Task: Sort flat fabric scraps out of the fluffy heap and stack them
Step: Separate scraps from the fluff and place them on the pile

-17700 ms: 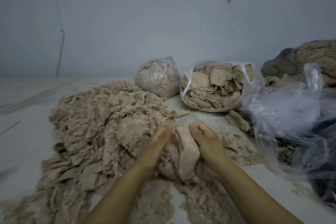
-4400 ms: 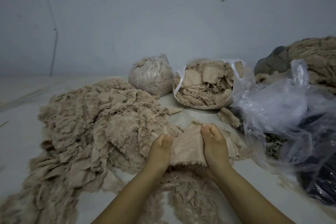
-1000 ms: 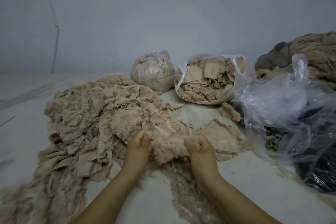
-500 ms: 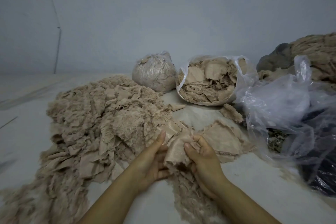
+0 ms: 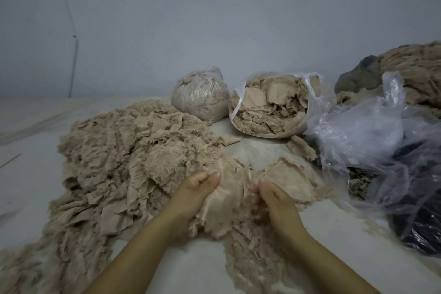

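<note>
A big fluffy beige heap (image 5: 133, 160) of fur and fabric bits covers the left and middle of the floor. My left hand (image 5: 195, 191) grips a smooth flat beige scrap (image 5: 222, 205) at its left edge, just in front of the heap. My right hand (image 5: 274, 200) is at the scrap's right side, fingers curled into fluffy fringe; its grip is partly hidden. A low stack of flat scraps (image 5: 288, 181) lies right of my hands.
An open plastic bag of flat scraps (image 5: 269, 107) and a tied bag of fluff (image 5: 200, 95) stand at the back by the wall. Crumpled clear plastic (image 5: 372, 141) and dark bags fill the right side. Another fur pile (image 5: 415, 71) sits far right.
Over the last second my hands lifted a piece from the heap's front edge and turned it; its smooth side now faces up. My left hand shifted from under it to its upper left edge.
</note>
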